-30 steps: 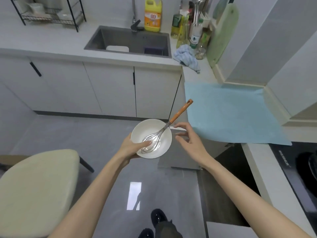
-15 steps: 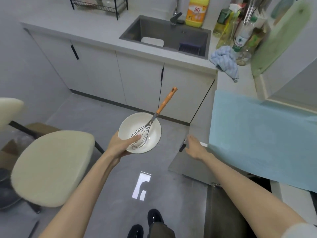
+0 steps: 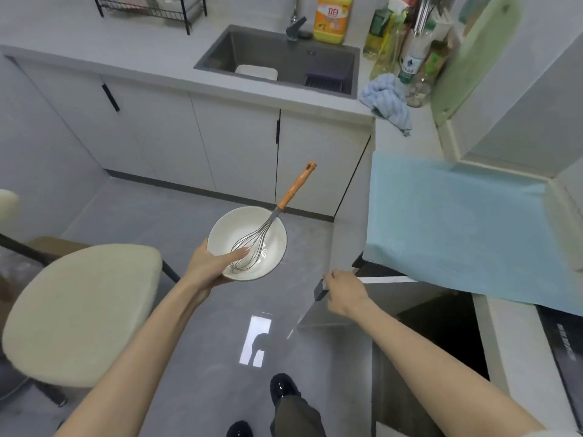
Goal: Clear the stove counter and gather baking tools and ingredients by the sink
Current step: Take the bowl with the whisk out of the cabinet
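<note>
Bowl (image 3: 241, 223) with whisk (image 3: 270, 217) gripped by left hand (image 3: 208, 267) | sink (image 3: 252, 47) lies ahead, whisk handle points toward it | right hand (image 3: 345, 293) touches cabinet door (image 3: 321, 317), grip unclear

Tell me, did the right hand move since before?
Yes. The right hand dropped away from the whisk onto the top edge of the open cupboard door.

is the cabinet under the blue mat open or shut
Open: the cabinet door juts out, dark inside showing, right hand on its edge.

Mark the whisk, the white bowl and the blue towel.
whisk (image 3: 296, 185), head view, on its orange handle.
white bowl (image 3: 230, 228), head view, on the inner wall.
blue towel (image 3: 385, 99), head view, on its bunched middle.
</note>
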Motion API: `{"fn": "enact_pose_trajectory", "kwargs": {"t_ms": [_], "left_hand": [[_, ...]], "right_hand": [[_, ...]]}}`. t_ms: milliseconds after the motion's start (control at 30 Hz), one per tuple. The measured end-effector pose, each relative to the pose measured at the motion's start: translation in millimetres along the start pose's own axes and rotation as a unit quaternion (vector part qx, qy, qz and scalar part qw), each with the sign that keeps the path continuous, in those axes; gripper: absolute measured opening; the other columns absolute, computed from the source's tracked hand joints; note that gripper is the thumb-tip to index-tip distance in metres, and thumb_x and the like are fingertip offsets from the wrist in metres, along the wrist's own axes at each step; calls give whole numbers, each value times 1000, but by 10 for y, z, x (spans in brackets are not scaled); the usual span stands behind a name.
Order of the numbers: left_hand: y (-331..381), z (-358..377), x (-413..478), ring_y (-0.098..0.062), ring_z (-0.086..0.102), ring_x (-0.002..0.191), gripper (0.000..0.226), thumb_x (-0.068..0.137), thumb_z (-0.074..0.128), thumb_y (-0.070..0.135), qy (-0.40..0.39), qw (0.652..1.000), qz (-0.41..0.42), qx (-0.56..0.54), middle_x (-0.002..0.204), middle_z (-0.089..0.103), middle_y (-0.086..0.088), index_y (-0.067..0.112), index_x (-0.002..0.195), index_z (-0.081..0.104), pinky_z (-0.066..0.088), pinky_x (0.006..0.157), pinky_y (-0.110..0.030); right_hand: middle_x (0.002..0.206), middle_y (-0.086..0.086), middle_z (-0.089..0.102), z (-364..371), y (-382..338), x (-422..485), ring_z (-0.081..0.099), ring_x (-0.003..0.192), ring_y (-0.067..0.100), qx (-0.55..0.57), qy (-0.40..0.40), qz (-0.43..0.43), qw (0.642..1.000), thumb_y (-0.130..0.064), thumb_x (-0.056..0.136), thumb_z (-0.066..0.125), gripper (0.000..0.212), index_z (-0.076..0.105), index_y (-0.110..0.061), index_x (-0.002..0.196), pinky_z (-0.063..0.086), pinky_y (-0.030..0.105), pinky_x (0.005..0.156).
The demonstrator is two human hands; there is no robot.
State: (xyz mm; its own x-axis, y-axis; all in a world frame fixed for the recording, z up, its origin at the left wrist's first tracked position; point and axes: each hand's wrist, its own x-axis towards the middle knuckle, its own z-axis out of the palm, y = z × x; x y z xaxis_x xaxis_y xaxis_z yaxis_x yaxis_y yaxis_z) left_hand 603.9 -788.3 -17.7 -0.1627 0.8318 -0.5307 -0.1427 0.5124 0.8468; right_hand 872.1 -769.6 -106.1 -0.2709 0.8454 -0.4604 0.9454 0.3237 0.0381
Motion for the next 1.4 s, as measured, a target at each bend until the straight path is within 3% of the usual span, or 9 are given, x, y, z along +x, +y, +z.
{"fn": "enact_pose_trajectory", "kwargs": {"t_ms": [67, 267, 367, 433, 567, 667, 933, 1233, 1400], "left_hand": [[-71, -32, -78, -11, 66, 82, 43, 75, 78, 12, -16, 1000, -5, 1, 107, 69, 2, 26, 111, 60, 53, 52, -24], [-256, -34, -432, -14, 65, 84, 42, 75, 77, 10, -66, 997, -6, 29, 104, 67, 2, 26, 108, 58, 55, 51, -25], [-324, -40, -625, -15, 64, 86, 45, 76, 77, 9, -89, 995, -7, 44, 104, 66, 2, 23, 113, 57, 56, 51, -25], [-351, -57, -727, -15, 64, 85, 45, 76, 77, 9, -103, 993, -6, 50, 103, 66, 3, 24, 113, 57, 56, 52, -25], [-369, -134, -868, -14, 65, 82, 46, 76, 77, 10, -113, 992, -4, 50, 101, 66, 3, 23, 115, 58, 56, 53, -26], [-342, -207, -928, -13, 65, 81, 46, 76, 77, 10, -113, 992, 2, 54, 100, 66, 4, 24, 115, 58, 56, 53, -27], [-105, -416, -840, -10, 65, 83, 40, 74, 78, 10, -96, 992, 37, 66, 99, 66, 6, 29, 103, 57, 58, 59, -29], [399, -636, -156, -14, 66, 90, 45, 78, 75, 13, -77, 994, 72, 32, 115, 63, 1, 27, 117, 56, 59, 66, -34], [803, -655, 429, -19, 62, 106, 64, 77, 76, 7, -45, 993, 108, -22, 123, 58, 4, 30, 130, 50, 59, 72, -40]], "right_hand": [[123, 14, 53, 176, -94, -257, 51, 113, 31, -55, 6, -16, 998, -12, 88, 51, 37, 47, -7, 125, 37, 34, 96], [115, 8, 63, 618, -252, -1025, 59, 107, 26, -79, -33, 57, 995, -12, 89, 51, 33, 51, -11, 122, 38, 32, 91], [118, 5, 63, 700, -296, -1268, 59, 105, 25, 120, 13, 124, 985, -18, 96, 41, 31, 53, -14, 124, 44, 31, 80], [124, 3, 62, 537, -368, -1367, 58, 109, 21, 339, 69, 154, 926, -30, 100, 39, 33, 54, -17, 126, 47, 33, 88], [127, -5, 57, -193, -639, -1498, 59, 109, 18, 652, 95, 126, 742, -49, 98, 38, 45, 52, -22, 132, 50, 36, 95], [122, -9, 56, -637, -829, -1459, 59, 112, 22, 717, 32, 62, 694, -58, 91, 44, 54, 48, -27, 135, 54, 37, 87], [112, 5, 66, -1081, -1220, -1067, 67, 97, 28, 722, 12, 53, 690, -41, 91, 59, 34, 59, -17, 115, 60, 43, 74], [103, 12, 66, -1515, -1222, -13, 66, 85, 26, 720, 12, 40, 693, -28, 92, 58, 16, 60, -13, 98, 59, 38, 61], [101, 13, 69, -1933, -1096, 775, 68, 84, 29, 727, -14, 1, 687, -25, 93, 59, 21, 60, -7, 103, 59, 48, 69]]}}
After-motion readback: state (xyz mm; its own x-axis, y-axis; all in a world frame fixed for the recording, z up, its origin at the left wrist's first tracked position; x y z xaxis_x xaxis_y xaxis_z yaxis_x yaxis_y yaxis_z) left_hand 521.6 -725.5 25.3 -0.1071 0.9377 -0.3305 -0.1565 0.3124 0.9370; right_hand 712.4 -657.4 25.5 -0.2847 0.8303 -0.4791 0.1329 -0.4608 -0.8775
